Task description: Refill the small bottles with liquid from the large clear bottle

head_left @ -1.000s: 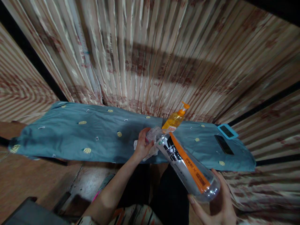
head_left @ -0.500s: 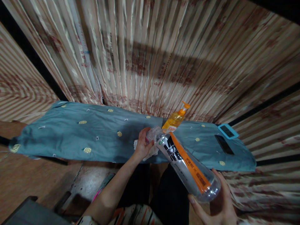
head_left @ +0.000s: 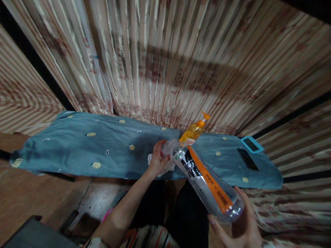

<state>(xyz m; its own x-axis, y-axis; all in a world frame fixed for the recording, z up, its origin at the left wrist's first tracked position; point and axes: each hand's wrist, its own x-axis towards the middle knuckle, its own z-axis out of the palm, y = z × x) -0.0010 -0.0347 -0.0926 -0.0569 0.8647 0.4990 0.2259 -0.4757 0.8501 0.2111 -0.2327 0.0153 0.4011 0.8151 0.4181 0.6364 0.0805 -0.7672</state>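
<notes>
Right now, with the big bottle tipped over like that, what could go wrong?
The clear bottle is tilted neck-down toward the white tissue in the left hand, so any liquid left in it could pour too fast and wet the teal cloth. The right hand grips only the bottle's base, so it might slip. The orange pump bottle stands right behind the neck and could get knocked over. The phones lie nearby, within reach of a splash.

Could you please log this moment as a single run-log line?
left hand: holds white cloth at bottle neck | right hand: grips clear bottle base, tilted | behind: orange pump bottle on blue cloth
</notes>
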